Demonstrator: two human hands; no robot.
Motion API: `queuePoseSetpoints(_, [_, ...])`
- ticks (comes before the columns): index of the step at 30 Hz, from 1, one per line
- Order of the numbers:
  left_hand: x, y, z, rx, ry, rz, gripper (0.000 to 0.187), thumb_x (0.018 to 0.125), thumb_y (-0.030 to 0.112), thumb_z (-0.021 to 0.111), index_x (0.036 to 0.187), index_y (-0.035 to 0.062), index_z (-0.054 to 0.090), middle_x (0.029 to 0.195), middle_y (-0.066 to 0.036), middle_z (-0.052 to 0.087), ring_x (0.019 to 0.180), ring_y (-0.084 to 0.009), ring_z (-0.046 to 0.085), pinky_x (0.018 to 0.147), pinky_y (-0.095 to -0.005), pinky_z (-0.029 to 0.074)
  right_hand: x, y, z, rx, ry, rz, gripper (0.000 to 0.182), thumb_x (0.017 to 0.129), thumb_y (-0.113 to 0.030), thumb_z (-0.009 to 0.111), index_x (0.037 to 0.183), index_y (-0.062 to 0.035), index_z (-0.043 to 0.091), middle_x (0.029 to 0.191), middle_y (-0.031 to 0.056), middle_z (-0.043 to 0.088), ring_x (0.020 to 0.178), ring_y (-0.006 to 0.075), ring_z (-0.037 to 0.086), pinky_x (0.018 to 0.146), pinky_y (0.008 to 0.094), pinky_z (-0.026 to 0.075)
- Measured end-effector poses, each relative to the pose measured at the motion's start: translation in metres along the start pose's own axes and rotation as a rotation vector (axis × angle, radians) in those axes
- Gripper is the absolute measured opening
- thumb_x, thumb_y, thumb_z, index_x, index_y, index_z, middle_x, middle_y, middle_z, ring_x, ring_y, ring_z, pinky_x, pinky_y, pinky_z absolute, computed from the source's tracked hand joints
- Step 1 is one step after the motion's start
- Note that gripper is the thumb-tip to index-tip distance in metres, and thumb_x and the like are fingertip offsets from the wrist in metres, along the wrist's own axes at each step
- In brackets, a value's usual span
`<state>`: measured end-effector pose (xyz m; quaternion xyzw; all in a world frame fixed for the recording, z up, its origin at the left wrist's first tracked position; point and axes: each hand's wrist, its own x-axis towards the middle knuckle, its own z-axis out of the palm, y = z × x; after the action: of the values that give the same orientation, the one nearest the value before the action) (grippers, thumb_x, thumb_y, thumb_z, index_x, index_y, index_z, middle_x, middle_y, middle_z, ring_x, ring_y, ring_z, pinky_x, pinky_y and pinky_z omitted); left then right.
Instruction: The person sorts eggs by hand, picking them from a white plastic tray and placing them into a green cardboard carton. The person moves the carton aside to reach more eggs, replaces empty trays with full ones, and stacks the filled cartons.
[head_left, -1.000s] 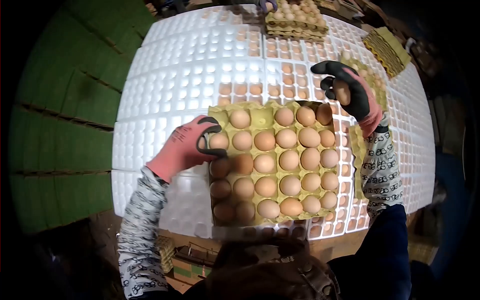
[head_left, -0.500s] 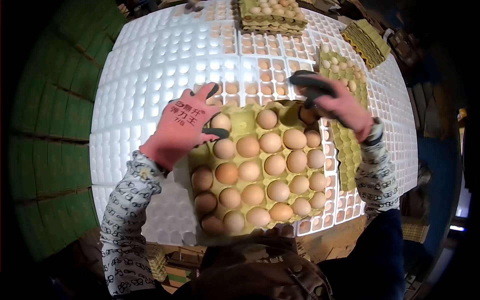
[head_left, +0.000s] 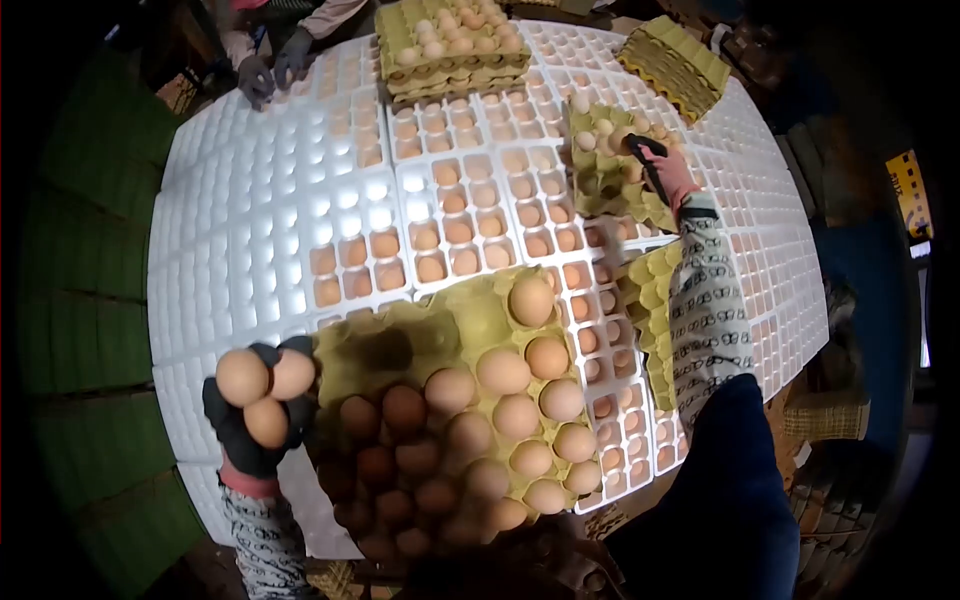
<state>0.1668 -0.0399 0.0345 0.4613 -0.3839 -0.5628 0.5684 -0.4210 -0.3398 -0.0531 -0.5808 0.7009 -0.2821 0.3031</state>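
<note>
My left hand [head_left: 256, 425], in a pink glove with dark palm and fingers, is turned palm up at the lower left. Its fingers curl around three brown eggs [head_left: 265, 422]. Beside it lies a yellow-green pulp egg tray [head_left: 408, 312], with bare cups along its far left and many eggs [head_left: 516, 417] in the rest; its near left part is in shadow. My right hand [head_left: 660, 172] reaches over a farther pulp tray [head_left: 600, 188] that holds several paler eggs [head_left: 605, 127]. Its fingertips are close to an egg there, and whether they grip it is hidden.
White plastic egg trays [head_left: 270, 200] cover the table, many cups at the right holding eggs. Stacked pulp trays with eggs [head_left: 452, 72] stand at the back, and more stacked trays [head_left: 676, 68] at the back right. Another person's gloved hands [head_left: 275, 72] are at the far left edge.
My left hand has moved down and left off the near tray and now holds three eggs. My right hand has gone to the farther tray. The near tray's far left cups have lost eggs.
</note>
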Motion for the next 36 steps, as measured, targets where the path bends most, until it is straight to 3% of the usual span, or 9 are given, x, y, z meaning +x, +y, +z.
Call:
queuePoseSetpoints(3, [0.009,0.005,0.014,-0.013,0.083,-0.063,0.036,0.087,0.006,0.065,0.119,0.0022,0.051,0.120,-0.016,0.057,0.110,-0.0306,0.062,0.087,-0.0354,0.055,-0.044,-0.039,0.006,-0.013,0.069,-0.336,0.035,0.092,-0.023,0.066,0.122,-0.0046,0.063,0.109,0.0092,0.066,0.088,0.0141,0.063,0.076,0.0274,0.050])
queuePoseSetpoints(6, [0.015,0.010,0.015,-0.549,0.280,-0.341,0.059,0.095,0.057,0.040,0.130,0.0102,0.050,0.142,-0.021,0.046,0.101,-0.0263,0.065,0.067,-0.0325,0.058,-0.149,-0.145,0.016,0.152,-0.323,-0.337,0.042,0.083,-0.013,0.073,0.124,-0.0081,0.063,0.138,0.0103,0.049,0.117,0.0215,0.057,0.099,0.0303,0.047])
queuePoseSetpoints(12, [0.012,0.010,0.014,-0.334,0.124,-0.257,0.052,0.097,0.045,0.044,0.137,0.0117,0.043,0.142,-0.018,0.047,0.074,-0.0182,0.059,0.049,-0.0261,0.045,-0.205,-0.215,0.052,-0.526,-0.589,-0.802,0.048,0.073,-0.035,0.082,0.112,-0.0122,0.069,0.143,0.0163,0.045,0.126,0.0340,0.050,0.103,0.0397,0.042])
queuePoseSetpoints(18, [-0.017,0.008,-0.073,0.271,0.181,0.014,0.053,0.094,0.008,0.055,0.142,0.0085,0.031,0.134,-0.016,0.055,0.073,-0.0091,0.052,0.054,-0.0208,0.042,-0.186,-0.262,0.061,0.266,-0.821,-0.059,0.059,0.090,-0.042,0.067,0.130,-0.0002,0.055,0.101,0.0049,0.066,0.077,0.0102,0.062,0.061,0.0234,0.051])
queuePoseSetpoints(23, [0.024,-0.080,-0.162,0.150,0.044,0.089,0.053,0.098,0.038,0.056,0.137,0.0063,0.039,0.116,-0.006,0.060,0.078,-0.0105,0.055,0.064,-0.0238,0.046,-0.150,-0.327,0.255,0.236,-0.949,-0.302,0.046,0.087,-0.016,0.070,0.130,-0.0042,0.055,0.101,0.0011,0.064,0.070,0.0063,0.056,0.055,0.0218,0.045])
queuePoseSetpoints(27, [0.071,-0.108,-0.170,-0.211,0.190,-0.123,0.061,0.100,0.051,0.044,0.137,0.0021,0.044,0.114,-0.009,0.061,0.091,-0.0193,0.061,0.071,-0.0307,0.051,-0.139,-0.307,0.404,-0.311,-0.761,-1.029,0.059,0.078,-0.023,0.077,0.132,-0.0213,0.055,0.141,0.0113,0.044,0.110,0.0333,0.058,0.093,0.0401,0.048])
queuePoseSetpoints(31, [0.095,-0.113,-0.198,0.079,0.186,-0.137,0.047,0.100,0.033,0.054,0.133,-0.0001,0.050,0.109,-0.010,0.062,0.088,-0.0176,0.064,0.070,-0.0316,0.054,-0.130,-0.309,0.450,-0.625,-1.020,-0.842,0.073,0.072,-0.037,0.080,0.139,-0.0283,0.051,0.143,0.0176,0.042,0.118,0.0387,0.054,0.097,0.0432,0.047])
queuePoseSetpoints(34, [0.100,-0.105,-0.222,0.723,0.332,0.189,0.041,0.088,0.019,0.069,0.124,0.0023,0.058,0.108,-0.009,0.064,0.090,-0.0193,0.065,0.074,-0.0302,0.053,-0.083,-0.338,0.453,-0.054,-1.083,-0.263,0.038,0.084,-0.021,0.065,0.120,-0.0100,0.066,0.094,0.0060,0.069,0.071,0.0121,0.062,0.068,0.0274,0.053])
queuePoseSetpoints(36, [0.103,-0.100,-0.235,1.289,0.299,0.278,0.040,0.081,0.024,0.074,0.115,0.0064,0.062,0.108,-0.013,0.065,0.097,-0.0312,0.064,0.083,-0.0389,0.052,-0.052,-0.325,0.471,0.212,-1.099,-0.503,0.027,0.087,-0.007,0.056,0.113,-0.0041,0.065,0.087,0.0056,0.066,0.073,0.0124,0.063,0.068,0.0280,0.053])
